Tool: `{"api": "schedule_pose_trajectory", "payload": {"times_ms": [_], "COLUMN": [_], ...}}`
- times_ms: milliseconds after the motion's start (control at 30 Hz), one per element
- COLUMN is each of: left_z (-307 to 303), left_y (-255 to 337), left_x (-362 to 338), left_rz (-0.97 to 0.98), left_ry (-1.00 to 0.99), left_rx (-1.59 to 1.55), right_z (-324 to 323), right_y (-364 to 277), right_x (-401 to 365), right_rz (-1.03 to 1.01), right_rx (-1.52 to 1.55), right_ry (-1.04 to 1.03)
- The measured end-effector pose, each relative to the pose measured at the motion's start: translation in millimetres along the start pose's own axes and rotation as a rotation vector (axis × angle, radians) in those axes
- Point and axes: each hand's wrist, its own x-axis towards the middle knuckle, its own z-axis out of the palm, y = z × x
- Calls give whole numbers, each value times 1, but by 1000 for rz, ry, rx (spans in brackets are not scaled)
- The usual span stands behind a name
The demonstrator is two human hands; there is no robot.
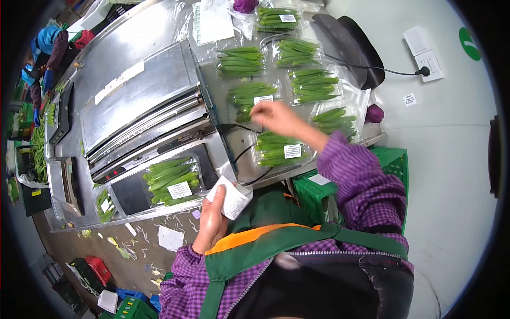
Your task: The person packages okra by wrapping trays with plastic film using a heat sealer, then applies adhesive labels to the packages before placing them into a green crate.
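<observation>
— Where do we have our hands?

— Our left hand (212,220) is close to our chest, fingers curled and clamped around a strip of labels (230,200). The thumb lies along the near side, and the printed paper sticks out past the fingertips.

— And the other?

— Our right hand (276,118) is stretched out over the steel table (159,21). The fingers are drawn together with the tips down on a pack of okra (245,94), right at its white label (263,99). We cannot tell whether they pinch that label or only press on it.

— What lies around those fingers?

— More packs beyond the fingertips, in rows. Another labelled pack (279,150) sits under our wrist. One more pack (172,182) rests on the sealing machine (143,101), just beyond our left fingers. A black cable (241,155) runs between the two hands.

— How do we think the pack will handle?

— Light, we reckon. It looks like a thin clear tray under film, so the skin is slippery and gives under pressure. The pods are firm but would bruise if squeezed. We would take it by the two long edges, thumb on one side and fingers on the other, not by the film on top.

— And the labels?

— Almost weightless, floppy, and sticky on one face, we guess. We would hold them by the edge of the backing.

— Anyone else about?

— A person in blue (50,48) works far beyond our left fingers.
</observation>
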Motion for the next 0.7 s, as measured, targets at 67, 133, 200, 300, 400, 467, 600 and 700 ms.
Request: {"api": "schedule_pose_trajectory", "payload": {"times_ms": [67, 133, 200, 300, 400, 467, 600, 700], "left_z": [4, 0, 4, 8, 13, 12, 4, 6], "left_y": [7, 5, 6, 5, 11, 11, 10, 12], "left_x": [4, 9, 8, 10, 8, 10, 14, 16], "left_rz": [5, -2, -27, -23, -40, -51, -26, 1], "left_ry": [56, 15, -14, -40, -51, -37, -90, -7], "left_rx": [-69, -83, -61, -76, -90, -87, -38, -91], "right_z": [20, 46, 67, 74, 72, 73, 77, 81], "right_y": [-63, -89, -87, -87, -92, -97, -93, -84], "right_x": [-39, -71, -85, -94, -99, -98, -97, -93], "right_rz": [-43, -143, -225, -249, -248, -159, -232, -291], "right_rx": [192, 98, -19, -66, -14, 25, -8, 20], "right_ry": [-317, -456, -380, -258, -233, -206, -129, -114]}}
